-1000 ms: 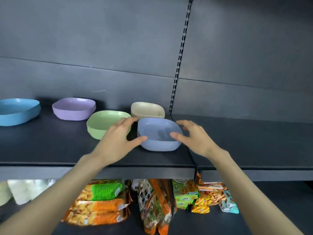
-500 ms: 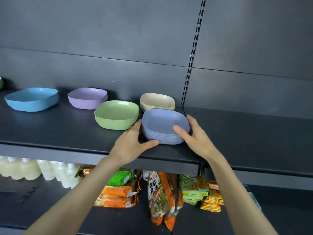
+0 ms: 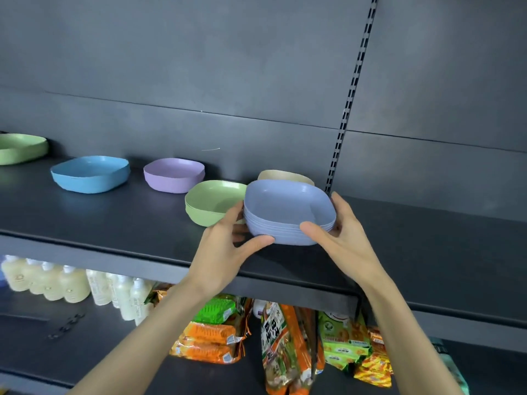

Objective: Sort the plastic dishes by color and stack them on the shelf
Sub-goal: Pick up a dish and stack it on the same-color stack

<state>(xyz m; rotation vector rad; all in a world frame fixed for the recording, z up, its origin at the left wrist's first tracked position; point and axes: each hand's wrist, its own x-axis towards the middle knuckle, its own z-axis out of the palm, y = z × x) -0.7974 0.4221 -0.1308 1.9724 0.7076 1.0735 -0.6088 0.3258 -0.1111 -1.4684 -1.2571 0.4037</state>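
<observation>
Both hands hold the stack of periwinkle-blue dishes (image 3: 288, 212) near the front of the upper shelf (image 3: 114, 223), just right of the stack of green dishes (image 3: 211, 203) and in front of the cream dishes (image 3: 285, 175). The left hand (image 3: 225, 252) has its thumb laid along the stack's lower front edge and its fingers curled round the left side. The right hand (image 3: 339, 235) pinches the right corner, thumb in front and fingers behind. The stack looks slightly tilted, and I cannot tell whether its base touches the shelf.

The step appears to be moving this one-colour pile to its place. To do that well, the grip should press evenly from both sides so the nested dishes do not fan apart. The pile should travel level and low, and it should be set down clear of the green stack (light plastic slides easily).

The dishes show no mark or lettering. On the shelf below, the snack packets (image 3: 211, 332) carry bold print, including large characters on a tall packet (image 3: 279, 337), but none of it is sharp enough to read. The labels on the pale bottles (image 3: 48, 283) are too small to make out.
</observation>
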